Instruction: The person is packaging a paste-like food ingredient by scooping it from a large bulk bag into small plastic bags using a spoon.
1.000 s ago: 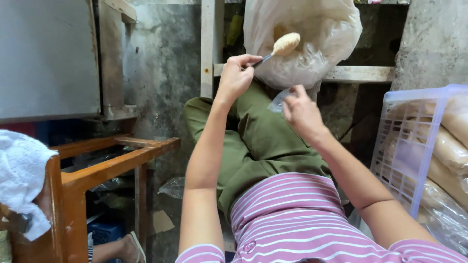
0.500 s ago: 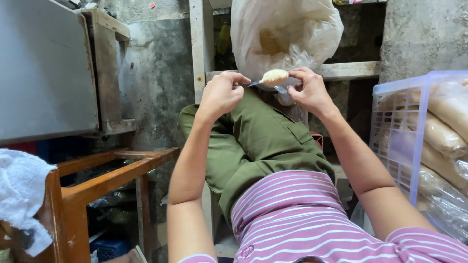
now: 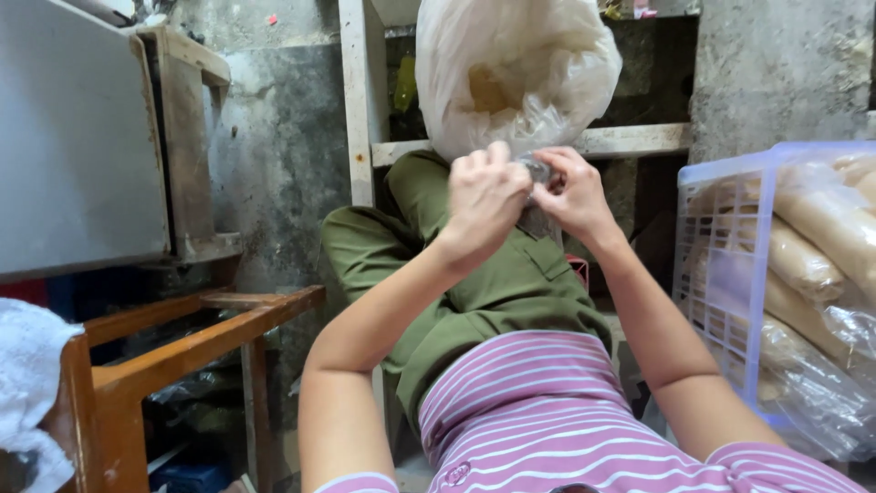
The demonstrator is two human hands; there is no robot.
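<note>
My left hand (image 3: 484, 196) and right hand (image 3: 573, 190) pinch together on a small clear plastic piece (image 3: 537, 168) (contents hidden), held over my lap, under the big plastic bag (image 3: 511, 73); it looks unfinished.

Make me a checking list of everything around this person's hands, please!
Surface: wooden table frame, left; no worktop under the hands.
Job's things: small clear plastic piece, pinched between both hands; big pale plastic bag behind.
Clutter: white cloth; lilac basket of bagged rolls.
Hands: left hand and right hand, fingers closed together.
Cables: nothing seen.
Surroundings: grey concrete wall, metal cabinet.
</note>
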